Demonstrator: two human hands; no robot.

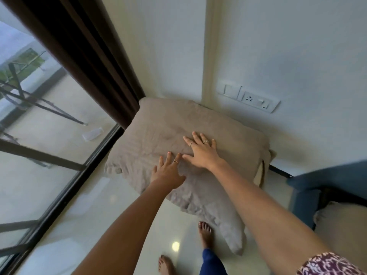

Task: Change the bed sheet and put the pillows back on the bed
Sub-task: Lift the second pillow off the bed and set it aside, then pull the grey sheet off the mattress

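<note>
A beige pillow [158,132] in a wrinkled case lies on the pale floor in the room's corner, leaning against the wall. Another pillow appears stacked beneath it, its edge [262,171] showing at the right. My left hand [168,171] rests flat on the pillow's front half, fingers straight. My right hand [200,151] lies flat on the pillow's middle, fingers spread. The bed [337,221] shows at the right edge, with a blue frame and a light bare mattress corner.
A dark curtain [83,56] hangs left of the pillow beside a sliding glass door [49,159]. A switch and socket plate [250,99] sits on the wall above the pillow. My bare feet [204,233] stand on the glossy floor just in front.
</note>
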